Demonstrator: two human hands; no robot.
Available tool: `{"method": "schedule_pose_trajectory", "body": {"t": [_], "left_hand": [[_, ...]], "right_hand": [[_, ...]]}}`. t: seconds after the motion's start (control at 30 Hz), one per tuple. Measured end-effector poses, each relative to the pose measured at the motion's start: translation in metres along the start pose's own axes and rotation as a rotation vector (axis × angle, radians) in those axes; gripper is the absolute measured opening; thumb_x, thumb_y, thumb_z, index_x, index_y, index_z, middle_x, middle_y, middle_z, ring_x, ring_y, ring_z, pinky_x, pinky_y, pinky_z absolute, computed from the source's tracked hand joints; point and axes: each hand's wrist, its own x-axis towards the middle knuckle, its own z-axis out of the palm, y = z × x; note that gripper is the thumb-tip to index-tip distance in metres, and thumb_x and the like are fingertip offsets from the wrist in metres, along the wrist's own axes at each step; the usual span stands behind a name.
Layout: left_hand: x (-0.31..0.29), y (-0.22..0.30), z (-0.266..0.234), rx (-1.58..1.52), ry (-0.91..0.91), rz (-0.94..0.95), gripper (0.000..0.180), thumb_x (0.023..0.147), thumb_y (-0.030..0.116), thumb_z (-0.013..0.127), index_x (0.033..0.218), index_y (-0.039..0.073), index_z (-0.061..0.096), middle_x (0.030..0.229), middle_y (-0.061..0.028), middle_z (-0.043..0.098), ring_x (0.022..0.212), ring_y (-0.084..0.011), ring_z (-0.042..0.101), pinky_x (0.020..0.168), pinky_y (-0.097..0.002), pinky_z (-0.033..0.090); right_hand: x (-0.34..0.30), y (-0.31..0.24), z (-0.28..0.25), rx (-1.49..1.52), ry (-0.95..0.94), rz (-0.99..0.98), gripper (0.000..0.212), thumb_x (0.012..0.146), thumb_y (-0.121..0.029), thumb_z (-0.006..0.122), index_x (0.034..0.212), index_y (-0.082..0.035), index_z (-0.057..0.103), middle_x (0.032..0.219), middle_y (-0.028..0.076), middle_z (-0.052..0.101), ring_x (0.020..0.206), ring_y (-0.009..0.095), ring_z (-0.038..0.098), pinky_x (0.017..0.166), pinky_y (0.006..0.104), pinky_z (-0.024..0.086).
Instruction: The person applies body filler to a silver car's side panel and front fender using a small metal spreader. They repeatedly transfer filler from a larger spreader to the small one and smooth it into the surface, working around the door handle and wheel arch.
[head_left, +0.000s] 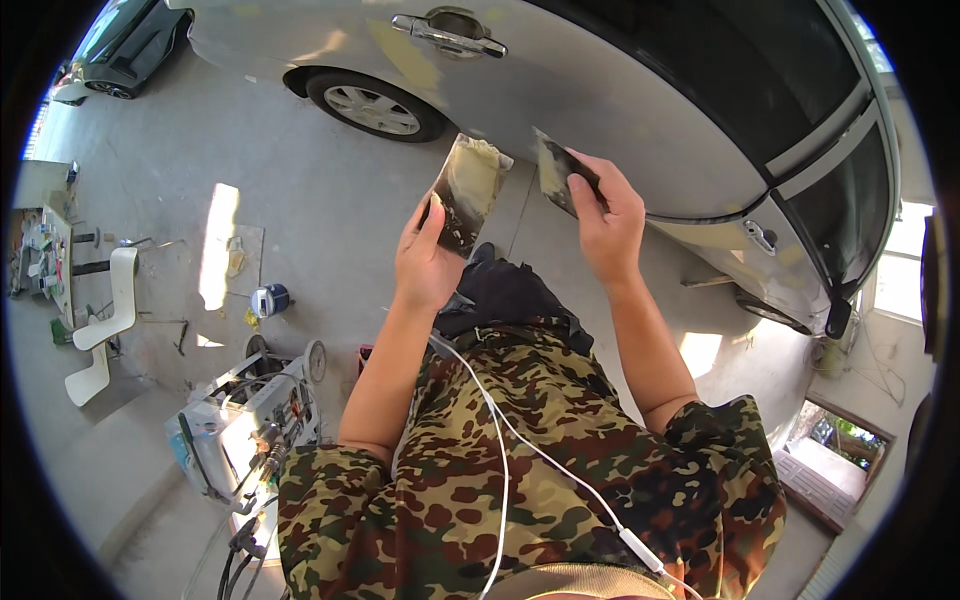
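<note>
My left hand (425,265) grips a flat dark board (455,232) from below, thumb along its edge. Cream-yellow putty (478,170) is smeared thickly over the board's upper part. In my right hand (610,225) is a thin dark putty spreader (556,185), pinched between thumb and fingers and tilted, its left edge coated with the same putty. A small gap separates spreader and board. Beyond both hands stands a silver-grey car (590,115), touched by neither. A pale yellow patch (408,58) shows on its body, left of a chrome door handle (450,32).
The car's wheel (375,105) stands ahead of my left hand. On the left are a wheeled cart (265,405), a blue can (270,300), a white chair (112,305) and a cluttered bench (55,260). A white cable (498,430) hangs down my camouflage shirt. A dark car (135,60) is farther off.
</note>
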Motion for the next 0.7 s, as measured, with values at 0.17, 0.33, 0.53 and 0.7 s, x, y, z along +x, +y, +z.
{"method": "schedule_pose_trajectory", "body": {"t": [0.17, 0.33, 0.53, 0.7], "left_hand": [[0.034, 0.003, 0.029, 0.156, -0.010, 0.024, 0.048, 0.114, 0.022, 0.039, 0.154, -0.005, 0.041, 0.154, -0.0136, 0.051, 0.142, -0.0238, 0.049, 0.120, -0.0399, 0.036], [0.068, -0.007, 0.037, 0.330, -0.120, 0.107, 0.050, 0.114, 0.017, 0.038, 0.157, -0.008, 0.034, 0.159, -0.0160, 0.044, 0.146, -0.0245, 0.044, 0.122, -0.0388, 0.033], [0.108, -0.028, 0.038, 0.657, -0.141, 0.043, 0.052, 0.113, 0.018, 0.044, 0.158, -0.008, 0.036, 0.155, -0.0139, 0.049, 0.140, -0.0197, 0.048, 0.119, -0.0328, 0.035], [0.135, -0.037, 0.035, 0.838, -0.052, -0.168, 0.052, 0.113, 0.021, 0.047, 0.157, -0.007, 0.039, 0.151, -0.0132, 0.053, 0.134, -0.0177, 0.051, 0.115, -0.0304, 0.038]], "right_hand": [[0.028, -0.014, 0.027, -0.025, 0.055, -0.190, 0.025, 0.095, 0.002, 0.066, 0.118, 0.000, 0.073, 0.107, 0.013, 0.074, 0.084, 0.024, 0.069, 0.076, 0.0299, 0.056], [0.051, -0.001, 0.024, -0.009, 0.133, -0.134, 0.025, 0.094, 0.003, 0.066, 0.118, 0.000, 0.073, 0.107, 0.015, 0.074, 0.086, 0.027, 0.072, 0.076, 0.0320, 0.057], [0.078, 0.028, 0.012, 0.093, 0.158, -0.057, 0.024, 0.096, 0.001, 0.065, 0.120, 0.003, 0.071, 0.106, 0.013, 0.074, 0.084, 0.019, 0.068, 0.077, 0.0277, 0.054], [0.072, 0.057, -0.002, 0.242, 0.124, 0.174, 0.024, 0.100, -0.001, 0.063, 0.122, 0.005, 0.070, 0.107, 0.009, 0.074, 0.089, 0.013, 0.067, 0.080, 0.0260, 0.054]]}}
